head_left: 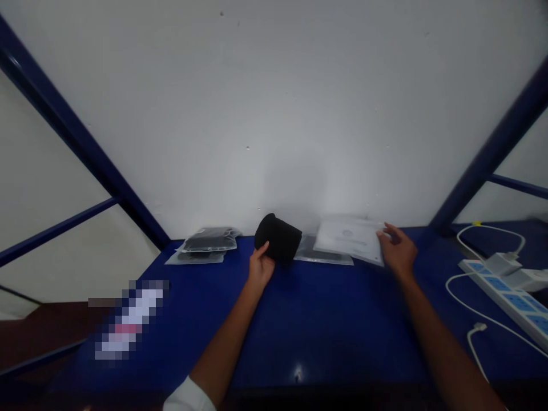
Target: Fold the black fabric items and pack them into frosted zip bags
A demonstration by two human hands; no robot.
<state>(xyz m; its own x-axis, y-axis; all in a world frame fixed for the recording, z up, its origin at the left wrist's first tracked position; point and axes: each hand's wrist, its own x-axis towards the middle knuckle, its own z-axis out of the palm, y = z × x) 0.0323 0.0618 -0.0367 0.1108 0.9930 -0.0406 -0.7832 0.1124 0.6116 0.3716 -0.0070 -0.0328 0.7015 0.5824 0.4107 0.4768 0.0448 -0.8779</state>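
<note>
My left hand (261, 267) is closed on a folded black cloth item (279, 237), thumb on its near face; it is held up over the back of the table. Its exact kind does not show. With the fingers of my right hand (398, 248) I pinch the right edge of a whitish, translucent plastic bag (346, 237), which is tilted and slightly blurred. Beneath and left of that bag lies another clear bag with a dark content (314, 251). Farther left, a small stack of clear plastic bags with black items inside (209, 242) rests near the wall.
The blue table (317, 325) meets a pale wall (299, 103) at the back. Blue metal frame bars (85, 131) slope along both sides. On the right are a power strip (509, 299) with plugs and white cables (479, 311). A pixelated patch covers something at left.
</note>
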